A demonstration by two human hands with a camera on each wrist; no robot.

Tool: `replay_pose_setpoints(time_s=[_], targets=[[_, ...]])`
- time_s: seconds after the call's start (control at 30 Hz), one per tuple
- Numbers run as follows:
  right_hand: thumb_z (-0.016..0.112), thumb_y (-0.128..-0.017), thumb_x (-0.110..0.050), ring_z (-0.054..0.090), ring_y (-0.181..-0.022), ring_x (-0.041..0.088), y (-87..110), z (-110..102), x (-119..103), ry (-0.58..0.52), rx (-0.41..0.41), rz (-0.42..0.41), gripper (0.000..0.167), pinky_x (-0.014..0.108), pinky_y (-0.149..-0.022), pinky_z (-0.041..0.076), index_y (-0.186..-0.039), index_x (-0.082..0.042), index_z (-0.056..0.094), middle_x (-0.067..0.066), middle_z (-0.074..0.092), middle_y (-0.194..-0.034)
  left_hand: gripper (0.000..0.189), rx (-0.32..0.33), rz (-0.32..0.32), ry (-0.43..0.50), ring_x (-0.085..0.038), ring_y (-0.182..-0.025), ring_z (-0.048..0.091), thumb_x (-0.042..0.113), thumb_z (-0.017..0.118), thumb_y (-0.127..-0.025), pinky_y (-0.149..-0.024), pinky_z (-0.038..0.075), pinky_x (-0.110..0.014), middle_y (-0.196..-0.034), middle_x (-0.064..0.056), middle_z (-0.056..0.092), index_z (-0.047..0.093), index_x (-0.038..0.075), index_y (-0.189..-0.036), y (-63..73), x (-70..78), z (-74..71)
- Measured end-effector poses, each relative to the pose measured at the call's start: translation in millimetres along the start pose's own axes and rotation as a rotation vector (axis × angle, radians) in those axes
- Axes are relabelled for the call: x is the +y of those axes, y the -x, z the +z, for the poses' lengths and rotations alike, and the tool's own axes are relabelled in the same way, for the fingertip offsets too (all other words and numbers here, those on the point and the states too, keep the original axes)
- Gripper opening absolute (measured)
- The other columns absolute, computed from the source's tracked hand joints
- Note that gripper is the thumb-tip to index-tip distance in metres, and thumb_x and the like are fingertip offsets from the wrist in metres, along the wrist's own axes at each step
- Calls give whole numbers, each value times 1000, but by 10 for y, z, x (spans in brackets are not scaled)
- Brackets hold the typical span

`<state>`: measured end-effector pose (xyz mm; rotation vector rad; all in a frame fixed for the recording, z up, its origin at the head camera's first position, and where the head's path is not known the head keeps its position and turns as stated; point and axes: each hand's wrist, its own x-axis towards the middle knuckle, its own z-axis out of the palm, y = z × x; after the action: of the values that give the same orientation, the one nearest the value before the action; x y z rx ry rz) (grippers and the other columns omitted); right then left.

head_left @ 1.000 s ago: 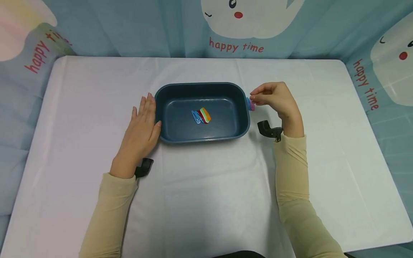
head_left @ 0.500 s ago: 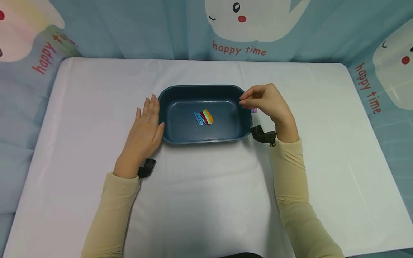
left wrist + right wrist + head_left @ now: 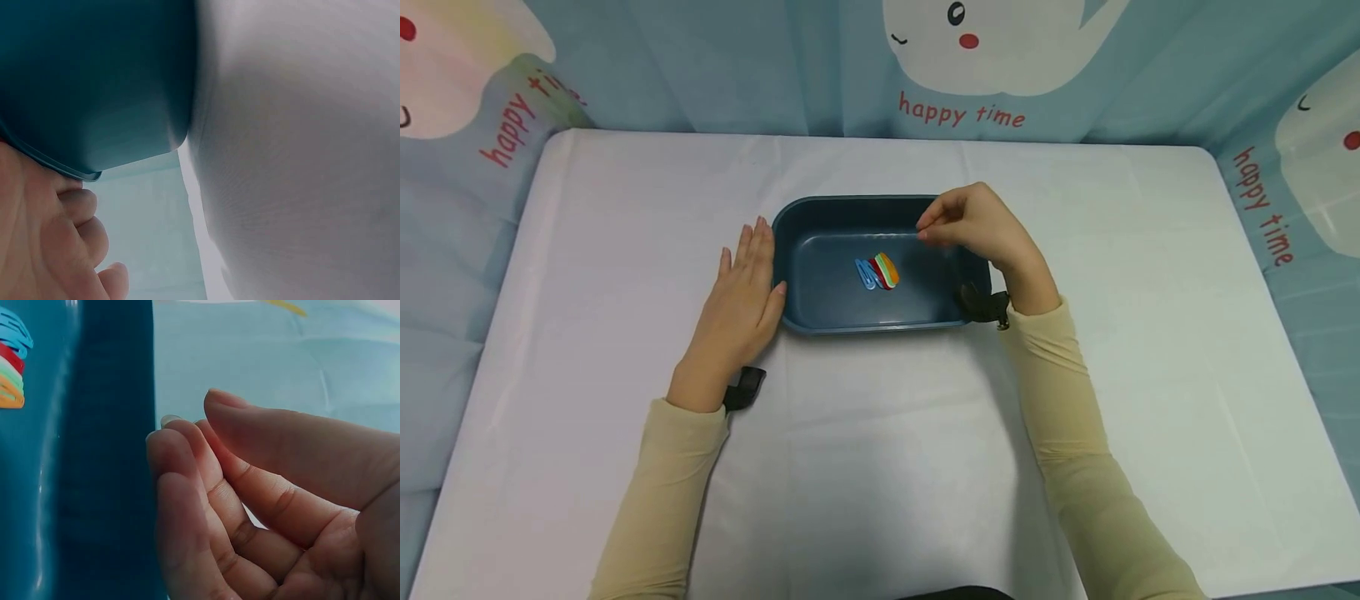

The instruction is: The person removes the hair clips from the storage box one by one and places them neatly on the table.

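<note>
A dark blue rectangular tray (image 3: 820, 308) lies on the white table. Inside it, a small cluster of flat coloured clips (image 3: 877, 272) shows blue, red, pale green and orange; in the right wrist view these clips (image 3: 11, 362) have looped outlines like paper clips. My left hand (image 3: 730, 312) rests along the tray's left side, fingers straight; the left wrist view shows its fingers (image 3: 78, 244) by the rim. Over the tray's right half hovers my right hand (image 3: 973, 225), fingers loosely bent. The right wrist view shows a gap between thumb and fingertips, with nothing held.
White cloth covers the table (image 3: 880, 450). A blue curtain (image 3: 737, 67) with printed figures and lettering hangs along the back and sides. Black wrist mounts stick out near both hands, the right one (image 3: 981, 303) over the tray's lower right corner.
My right hand has moved left from the tray's right rim to above its inside. Blue and pink pieces seen earlier at that rim are now out of sight. The left hand stays put.
</note>
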<state>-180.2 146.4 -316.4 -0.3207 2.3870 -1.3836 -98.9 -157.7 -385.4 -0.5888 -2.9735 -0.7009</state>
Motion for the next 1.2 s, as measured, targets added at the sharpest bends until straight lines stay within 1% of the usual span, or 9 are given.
replay_pose_setpoints(time_s=[0.07, 0.2, 0.3, 0.43, 0.53, 0.73, 0.97, 1.2], targets=[[67, -85, -3, 63, -72, 24, -41, 25, -17, 2, -11, 6, 12, 33, -69, 52, -90, 7, 68, 7, 69, -79, 63, -1, -2, 3, -26, -143, -3, 22, 33, -101, -112, 1, -50, -157, -14, 0, 1, -3, -149, 4, -1, -1], [65, -86, -2, 64, -74, 27, -126, 75, -37, 2, -36, 15, 10, 30, -68, 51, -90, 7, 68, 6, 69, -79, 63, 3, -3, -2, -27, -143, -1, 22, 33, -101, -112, 1, -50, -157, -14, 0, 2, -3, -149, 6, -7, 3], [66, -85, -1, 63, -72, 24, -195, 117, -46, 0, -63, 24, 9, 27, -67, 51, -89, 7, 68, 7, 69, -77, 63, 4, -5, -8, -28, -143, 0, 22, 33, -101, -112, 1, -50, -157, -13, 0, 2, -3, -149, 0, -12, 2], [65, -85, 0, 61, -69, 19, -287, 181, -24, 30, -95, 29, 8, 25, -65, 50, -87, 8, 67, 9, 69, -77, 63, -5, -10, -10, -27, -143, -1, 22, 33, -101, -112, 1, -50, -157, -14, 0, 1, -2, -149, -5, -10, -5], [63, -86, 0, 62, -71, 21, -341, 225, 9, 60, -121, 42, 8, 27, -67, 51, -87, 7, 67, 11, 68, -81, 63, -11, -12, -11, -26, -143, -2, 22, 33, -101, -112, 1, -49, -157, -13, -1, 2, -2, -149, -3, -5, -7], [61, -88, 0, 62, -75, 22, -396, 276, 55, 101, -177, 95, 8, 28, -69, 51, -89, 6, 67, 14, 68, -87, 62, -13, -15, -9, -24, -143, -5, 22, 32, -101, -112, 0, -49, -157, -13, -1, 2, -3, -149, -1, -6, -7], [64, -85, 0, 62, -70, 18, -440, 295, 131, 142, -218, 122, 7, 26, -66, 52, -86, 6, 67, 11, 68, -80, 62, -12, -17, 0, -24, -143, -5, 22, 33, -101, -112, 1, -50, -156, -14, -1, 3, -4, -149, -5, 1, -17], [69, -84, -6, 62, -68, 16, -488, 329, 169, 290, -235, 150, 8, 27, -67, 52, -80, 1, 68, 7, 67, -78, 63, -11, -15, 5, -23, -143, -5, 22, 33, -101, -112, 1, -50, -156, -13, -2, 2, -3, -149, -9, -1, -7]])
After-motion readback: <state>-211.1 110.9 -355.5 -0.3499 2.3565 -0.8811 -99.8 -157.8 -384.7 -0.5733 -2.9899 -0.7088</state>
